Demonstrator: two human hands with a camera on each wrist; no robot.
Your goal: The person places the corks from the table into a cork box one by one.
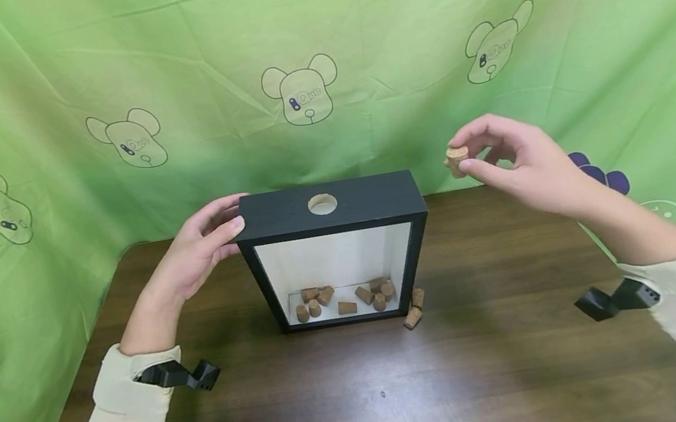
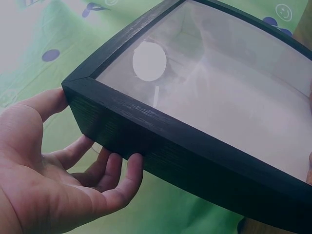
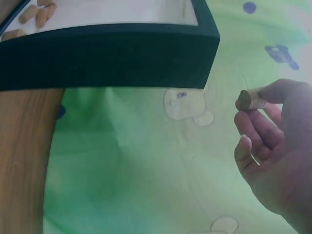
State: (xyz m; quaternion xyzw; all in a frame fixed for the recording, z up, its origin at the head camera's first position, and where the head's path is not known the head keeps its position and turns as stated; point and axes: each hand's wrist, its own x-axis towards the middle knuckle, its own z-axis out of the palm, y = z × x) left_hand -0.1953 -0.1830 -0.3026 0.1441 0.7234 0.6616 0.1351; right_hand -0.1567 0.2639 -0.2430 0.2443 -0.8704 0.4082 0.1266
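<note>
A black shadow box [image 1: 329,206] with a clear front and a round hole in its top stands upright on the table. Several corks [image 1: 347,307] lie inside along its bottom. My left hand [image 1: 201,247] grips the box's upper left corner, its thumb at the front edge and the fingers [image 2: 130,178] against the side and back. Off to the right of the box and a little above its top, my right hand [image 1: 519,164] pinches a cork [image 1: 458,161] between thumb and fingertips. That cork [image 3: 252,99] shows clear of the box in the right wrist view.
Two loose corks [image 1: 413,317] lie on the brown wooden table [image 1: 501,362] by the box's lower right corner. A green cloth [image 1: 216,112] printed with bear heads hangs behind and at both sides. Black wrist cameras [image 1: 205,374] sit on both sleeves.
</note>
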